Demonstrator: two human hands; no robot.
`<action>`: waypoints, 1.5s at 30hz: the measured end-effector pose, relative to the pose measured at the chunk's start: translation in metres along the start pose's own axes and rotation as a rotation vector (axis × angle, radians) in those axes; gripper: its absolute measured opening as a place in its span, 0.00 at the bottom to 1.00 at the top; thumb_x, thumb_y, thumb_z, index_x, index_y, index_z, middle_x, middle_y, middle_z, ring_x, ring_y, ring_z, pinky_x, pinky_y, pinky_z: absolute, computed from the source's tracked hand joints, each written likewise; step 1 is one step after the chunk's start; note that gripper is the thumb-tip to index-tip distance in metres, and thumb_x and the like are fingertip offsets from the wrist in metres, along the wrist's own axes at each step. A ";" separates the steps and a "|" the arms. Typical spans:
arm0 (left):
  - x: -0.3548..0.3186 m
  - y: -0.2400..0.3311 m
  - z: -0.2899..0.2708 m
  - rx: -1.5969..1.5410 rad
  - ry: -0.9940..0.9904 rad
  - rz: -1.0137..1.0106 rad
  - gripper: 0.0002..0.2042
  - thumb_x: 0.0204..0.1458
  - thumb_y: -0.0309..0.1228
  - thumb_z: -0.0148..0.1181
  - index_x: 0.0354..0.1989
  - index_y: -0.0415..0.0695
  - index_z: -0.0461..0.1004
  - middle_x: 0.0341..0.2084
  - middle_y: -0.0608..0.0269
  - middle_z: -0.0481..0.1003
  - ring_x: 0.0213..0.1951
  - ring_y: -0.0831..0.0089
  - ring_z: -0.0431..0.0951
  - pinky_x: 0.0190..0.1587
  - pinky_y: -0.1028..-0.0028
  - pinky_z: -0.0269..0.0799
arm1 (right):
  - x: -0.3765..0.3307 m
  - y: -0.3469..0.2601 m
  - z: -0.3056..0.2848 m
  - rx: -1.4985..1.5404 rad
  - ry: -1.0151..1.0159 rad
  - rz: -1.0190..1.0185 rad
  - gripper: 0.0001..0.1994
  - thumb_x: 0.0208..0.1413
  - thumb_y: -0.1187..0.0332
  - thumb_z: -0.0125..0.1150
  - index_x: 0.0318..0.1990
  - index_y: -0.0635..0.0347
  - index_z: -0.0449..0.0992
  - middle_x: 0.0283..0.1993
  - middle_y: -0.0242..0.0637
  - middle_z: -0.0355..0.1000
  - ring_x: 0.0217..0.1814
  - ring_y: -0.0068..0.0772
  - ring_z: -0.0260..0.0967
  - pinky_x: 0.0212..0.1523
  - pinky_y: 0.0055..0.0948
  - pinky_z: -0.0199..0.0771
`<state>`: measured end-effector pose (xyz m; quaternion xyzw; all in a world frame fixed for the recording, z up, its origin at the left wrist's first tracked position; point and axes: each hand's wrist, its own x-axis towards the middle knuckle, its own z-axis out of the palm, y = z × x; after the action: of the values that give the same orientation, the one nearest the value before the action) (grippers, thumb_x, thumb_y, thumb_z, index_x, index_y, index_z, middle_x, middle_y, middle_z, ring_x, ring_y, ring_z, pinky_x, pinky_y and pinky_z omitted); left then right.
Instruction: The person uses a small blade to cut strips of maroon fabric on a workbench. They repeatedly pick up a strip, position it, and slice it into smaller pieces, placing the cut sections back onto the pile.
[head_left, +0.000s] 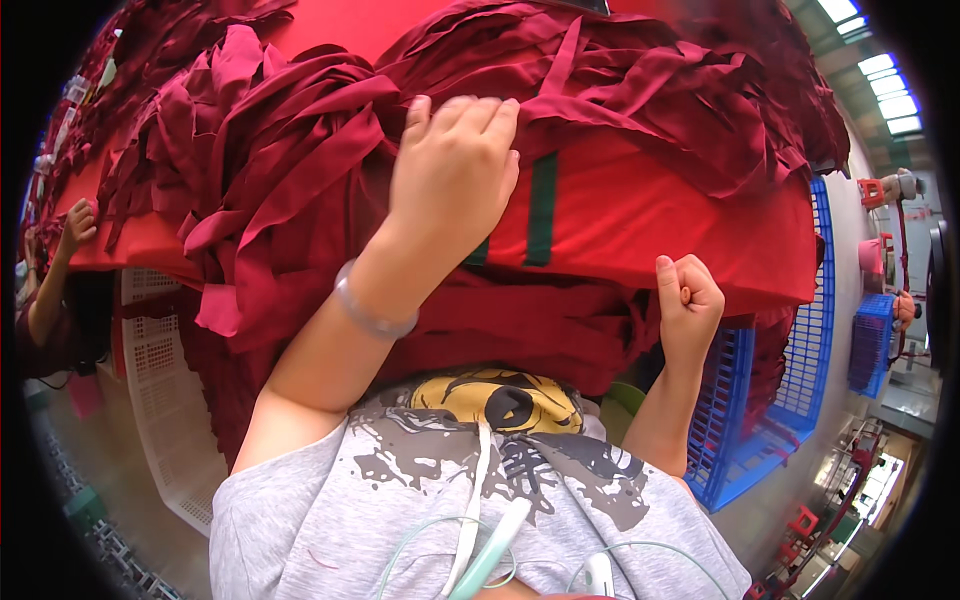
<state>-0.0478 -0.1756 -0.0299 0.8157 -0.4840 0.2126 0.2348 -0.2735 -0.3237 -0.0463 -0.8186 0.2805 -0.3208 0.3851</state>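
My left hand reaches over the red-topped table, back of the hand up, its fingers apart over the edge of a heap of dark red fabric strips. A pale bangle circles that wrist. Beside its fingertips, more strips run off to the right. My right hand is closed in a fist at the table's front edge, thumb raised. A small brownish round spot shows between its fingers, too small to name. Two dark green bands lie on the red cloth table cover between my hands.
Dark red cloth hangs along the table front before my body. A white plastic basket stands below at left, a blue crate at right. Another person's hand is at the table's far left. More blue crates stand farther right.
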 end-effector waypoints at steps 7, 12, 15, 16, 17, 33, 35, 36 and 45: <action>-0.002 -0.006 -0.034 -0.127 -0.043 -0.091 0.06 0.47 0.33 0.64 0.28 0.44 0.81 0.23 0.57 0.79 0.29 0.62 0.78 0.42 0.64 0.67 | -0.017 0.002 0.001 0.279 -0.111 0.220 0.22 0.61 0.73 0.58 0.15 0.60 0.57 0.18 0.24 0.55 0.20 0.14 0.45 0.20 0.23 0.43; -0.015 -0.018 -0.074 -0.704 -0.252 0.084 0.05 0.42 0.26 0.65 0.26 0.38 0.78 0.18 0.60 0.72 0.25 0.66 0.73 0.34 0.70 0.64 | -0.014 -0.009 0.032 0.888 -0.452 0.556 0.20 0.68 0.56 0.47 0.47 0.67 0.75 0.36 0.49 0.76 0.18 0.23 0.65 0.18 0.22 0.63; -0.025 -0.029 -0.092 -0.827 -0.401 0.112 0.06 0.41 0.25 0.66 0.21 0.38 0.75 0.16 0.60 0.71 0.23 0.67 0.73 0.28 0.71 0.64 | 0.010 -0.022 0.050 1.352 -0.286 0.614 0.21 0.68 0.55 0.44 0.59 0.58 0.68 0.48 0.50 0.75 0.23 0.24 0.68 0.19 0.24 0.66; -0.029 -0.034 -0.098 -0.809 -0.454 0.116 0.07 0.41 0.25 0.67 0.19 0.38 0.74 0.16 0.60 0.70 0.22 0.67 0.73 0.25 0.71 0.64 | 0.023 -0.027 0.050 1.495 -0.200 0.608 0.20 0.68 0.55 0.44 0.60 0.56 0.67 0.49 0.49 0.75 0.24 0.24 0.69 0.19 0.24 0.66; -0.039 -0.034 -0.102 -0.734 -0.491 -0.067 0.07 0.44 0.27 0.66 0.22 0.38 0.75 0.15 0.61 0.70 0.19 0.69 0.73 0.23 0.72 0.63 | 0.037 -0.027 0.044 1.524 -0.100 0.569 0.19 0.68 0.56 0.43 0.58 0.56 0.69 0.47 0.46 0.76 0.24 0.28 0.71 0.19 0.25 0.67; -0.056 -0.030 -0.069 -0.037 -0.110 -0.028 0.06 0.45 0.32 0.69 0.25 0.47 0.76 0.18 0.68 0.71 0.20 0.68 0.67 0.30 0.68 0.59 | 0.152 0.147 -0.227 1.316 0.693 0.500 0.08 0.59 0.68 0.56 0.36 0.62 0.77 0.23 0.28 0.70 0.20 0.21 0.51 0.26 0.24 0.54; -0.053 -0.029 -0.068 -0.009 -0.089 0.007 0.06 0.45 0.32 0.69 0.25 0.48 0.76 0.18 0.68 0.71 0.20 0.68 0.67 0.32 0.69 0.58 | 0.148 0.153 -0.243 1.362 0.714 0.488 0.06 0.58 0.69 0.58 0.36 0.62 0.76 0.24 0.30 0.70 0.22 0.24 0.57 0.30 0.26 0.60; -0.052 -0.029 -0.069 0.004 -0.077 0.023 0.06 0.45 0.32 0.69 0.25 0.48 0.76 0.18 0.68 0.70 0.20 0.69 0.67 0.32 0.69 0.58 | 0.145 0.152 -0.249 1.421 0.685 0.460 0.06 0.56 0.69 0.60 0.36 0.62 0.76 0.25 0.30 0.71 0.24 0.26 0.59 0.33 0.28 0.62; -0.067 -0.073 -0.085 0.159 -0.048 -0.094 0.04 0.47 0.28 0.67 0.30 0.45 0.77 0.27 0.68 0.70 0.28 0.71 0.69 0.37 0.71 0.58 | 0.115 0.241 -0.274 0.889 0.641 0.713 0.07 0.53 0.75 0.62 0.39 0.59 0.77 0.40 0.38 0.80 0.35 0.33 0.77 0.36 0.38 0.77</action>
<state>-0.0221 -0.0487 -0.0132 0.8584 -0.4322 0.2195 0.1676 -0.4545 -0.6594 -0.0697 -0.3023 0.4763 -0.4868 0.6669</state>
